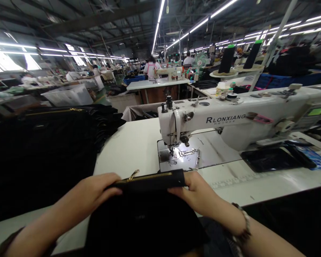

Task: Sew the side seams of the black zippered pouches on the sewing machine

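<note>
Single head-worn view, facing forward and down, hands (194, 188) close in front, sewing machine (199, 119) just beyond.

Held panel (147, 228): matt black cloth, smooth. Its zipper (149, 177): metal, brassy shine along the teeth. Stacked panels (45, 150): same dull cloth. Sewing machine (198, 117): glossy painted casing, smooth. Bed plate (214, 151): bare metal, satin sheen, scuffed. Surface (125, 153): smooth, pale, laminate-looking, soft gloss. Thread cones (226, 60): matt wound thread. Storage bin (69, 95): translucent plastic, slick-looking, faintly shiny.
</note>
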`<state>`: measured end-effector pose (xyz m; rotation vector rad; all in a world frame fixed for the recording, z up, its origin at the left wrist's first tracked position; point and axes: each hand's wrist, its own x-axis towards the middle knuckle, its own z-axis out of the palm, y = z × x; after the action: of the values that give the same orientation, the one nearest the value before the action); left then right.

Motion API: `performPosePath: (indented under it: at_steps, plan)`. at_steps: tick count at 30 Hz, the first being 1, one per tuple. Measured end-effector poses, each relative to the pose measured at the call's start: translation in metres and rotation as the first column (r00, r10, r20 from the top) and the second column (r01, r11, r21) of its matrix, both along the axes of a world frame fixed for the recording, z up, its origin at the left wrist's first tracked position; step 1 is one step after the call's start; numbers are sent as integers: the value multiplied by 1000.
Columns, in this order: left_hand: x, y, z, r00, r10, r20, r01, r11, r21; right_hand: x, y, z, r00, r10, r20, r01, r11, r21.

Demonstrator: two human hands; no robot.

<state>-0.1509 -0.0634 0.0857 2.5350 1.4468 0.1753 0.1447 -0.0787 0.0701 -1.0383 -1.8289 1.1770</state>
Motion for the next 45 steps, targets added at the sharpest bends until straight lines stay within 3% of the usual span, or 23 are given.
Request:
performPosePath:
  at_steps: [4,7,10,13,15,18,21,27,35,41,45]
  plan:
    - [48,41,-8,999,-34,22,34,999,-40,-22,28,-36,996,-34,80,36,999,-22]
    - [84,48,-1,969,-174,176,210,953,-217,-27,30,-41,996,-54,66,57,997,-44]
    - [102,50,7,946,-139,292,245,897,-367,-22,23,-37,998,-47,39,52,990,-128]
    - [102,51,8,919,7,394,185,875,-447,-14,16,-34,999,-26,-24,19,971,-236]
    - [99,52,8,895,71,440,179,846,-502,-12,12,-32,997,-59,-46,47,971,-235]
    - [99,50,10,887,98,451,188,816,-547,-14,8,-31,991,-132,-25,128,984,-124]
    - [102,48,13,899,103,426,156,834,-530,-17,6,-30,985,-174,-5,173,982,-71]
    - [106,45,10,890,166,426,105,834,-542,-17,6,-31,984,-169,-58,151,960,-235]
    - [109,45,6,836,324,443,60,749,-660,-18,7,-32,983,-173,-60,155,960,-234]
    - [106,47,6,871,272,409,32,800,-600,-11,7,-31,988,-147,-50,130,962,-241]
    - [106,49,8,896,238,374,11,831,-556,-2,8,-28,989,-128,-68,100,943,-317]
